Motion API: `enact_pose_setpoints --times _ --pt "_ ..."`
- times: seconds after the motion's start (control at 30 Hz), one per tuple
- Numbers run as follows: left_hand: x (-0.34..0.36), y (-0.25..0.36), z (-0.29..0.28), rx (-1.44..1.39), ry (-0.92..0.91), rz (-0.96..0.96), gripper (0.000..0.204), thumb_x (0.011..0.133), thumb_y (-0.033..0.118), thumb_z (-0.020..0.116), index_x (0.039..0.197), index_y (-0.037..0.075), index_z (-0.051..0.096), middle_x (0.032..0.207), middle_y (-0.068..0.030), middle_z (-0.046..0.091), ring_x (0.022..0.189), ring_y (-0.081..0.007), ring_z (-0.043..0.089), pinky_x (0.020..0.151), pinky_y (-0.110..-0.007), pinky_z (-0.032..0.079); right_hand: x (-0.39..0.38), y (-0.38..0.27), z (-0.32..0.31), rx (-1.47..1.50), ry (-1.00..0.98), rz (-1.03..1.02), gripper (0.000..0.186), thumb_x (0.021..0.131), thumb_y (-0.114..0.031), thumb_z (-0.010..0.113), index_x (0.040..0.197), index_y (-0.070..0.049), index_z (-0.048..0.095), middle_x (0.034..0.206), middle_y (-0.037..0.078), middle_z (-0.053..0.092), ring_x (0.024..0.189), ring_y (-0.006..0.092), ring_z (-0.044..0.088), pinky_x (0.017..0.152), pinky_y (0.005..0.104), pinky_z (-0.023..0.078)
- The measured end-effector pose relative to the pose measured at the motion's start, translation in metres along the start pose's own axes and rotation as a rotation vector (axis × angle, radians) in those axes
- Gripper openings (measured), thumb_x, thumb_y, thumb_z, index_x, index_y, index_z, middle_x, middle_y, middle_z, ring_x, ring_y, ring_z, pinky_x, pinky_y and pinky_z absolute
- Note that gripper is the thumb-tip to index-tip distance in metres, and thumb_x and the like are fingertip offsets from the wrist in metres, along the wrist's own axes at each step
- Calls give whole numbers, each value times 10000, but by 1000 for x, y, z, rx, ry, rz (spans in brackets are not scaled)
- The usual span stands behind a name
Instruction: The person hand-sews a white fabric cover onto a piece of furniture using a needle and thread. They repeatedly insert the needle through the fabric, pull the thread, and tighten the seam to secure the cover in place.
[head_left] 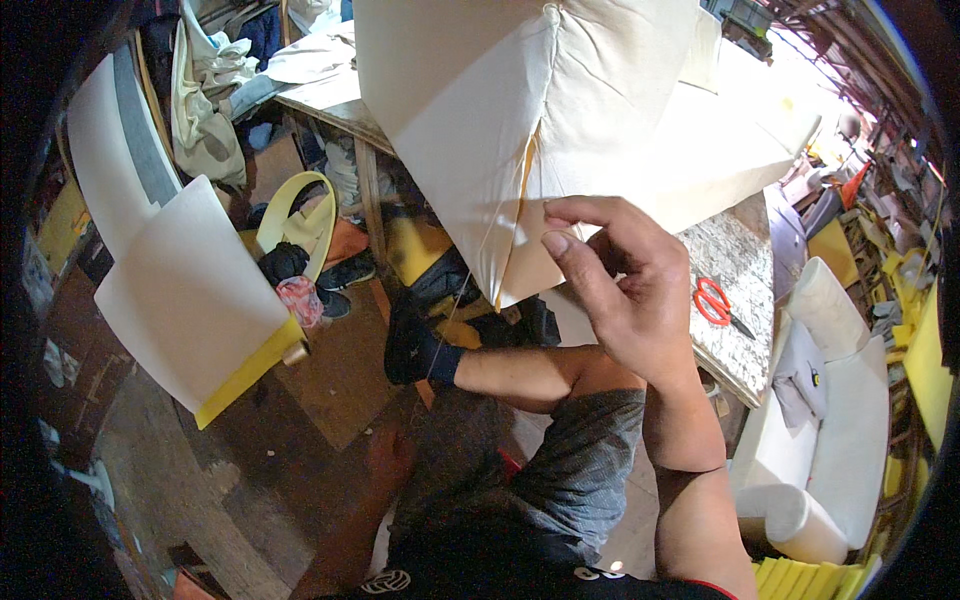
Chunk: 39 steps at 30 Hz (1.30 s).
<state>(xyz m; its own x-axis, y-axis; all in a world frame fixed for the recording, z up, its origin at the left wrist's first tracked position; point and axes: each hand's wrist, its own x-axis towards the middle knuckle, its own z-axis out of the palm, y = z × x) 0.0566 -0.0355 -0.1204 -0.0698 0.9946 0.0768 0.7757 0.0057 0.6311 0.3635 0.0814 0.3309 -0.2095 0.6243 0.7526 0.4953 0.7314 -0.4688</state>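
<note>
A big cream fabric-covered cushion (560,110) stands tilted in front of me, its lower corner pointing down. An open seam with yellow foam showing (527,165) runs down that corner. My right hand (625,290) is at the corner, thumb and curled forefinger pinching the fabric edge. A thin thread (465,290) runs from the seam down and left to my left hand (388,455), which is low, in shadow and closed like a fist. My raised knee and shin, with a dark sock (412,350), lie between the two hands.
Red-handled scissors (712,300) lie on a speckled tabletop (745,340) to the right. White foam sheets (190,280) with a yellow strip (245,372) lean at the left. White sofa cushions (835,430) sit lower right. A wooden table (335,108) with cloth stands behind.
</note>
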Motion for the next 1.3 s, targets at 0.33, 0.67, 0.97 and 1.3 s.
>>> enact_pose_setpoints --times 0.33,0.67,0.97,1.3 --pt "-65 -50 -13 -68 -50 -190 305 910 138 683 1169 -9 618 1030 -243 644 947 -399 637 813 -513 498 16 2 6 -320 49 -264 212 859 14 764 1066 -33 768 1059 116 754 1005 282 686 892 378 538" --pt "-152 -94 -14 -65 -237 -500 255 900 102 694 1126 4 629 979 -224 648 896 -388 649 757 -496 509 -5 9 34 -90 37 6 281 972 -66 692 1242 9 687 1170 166 726 895 260 713 756 345 570" --pt "-162 -99 -13 -68 -261 -546 214 891 70 705 1088 16 638 934 -207 652 850 -379 659 707 -480 519 -13 7 70 742 -28 521 346 1101 -139 493 1419 -16 547 873 60 679 719 92 603 581 246 480" --pt "-63 -53 -74 83 225 30 177 882 34 716 1045 29 649 883 -188 656 798 -369 671 651 -462 530 -36 39 29 185 96 412 221 1018 -42 586 1208 -11 695 891 96 687 838 180 651 758 304 519"
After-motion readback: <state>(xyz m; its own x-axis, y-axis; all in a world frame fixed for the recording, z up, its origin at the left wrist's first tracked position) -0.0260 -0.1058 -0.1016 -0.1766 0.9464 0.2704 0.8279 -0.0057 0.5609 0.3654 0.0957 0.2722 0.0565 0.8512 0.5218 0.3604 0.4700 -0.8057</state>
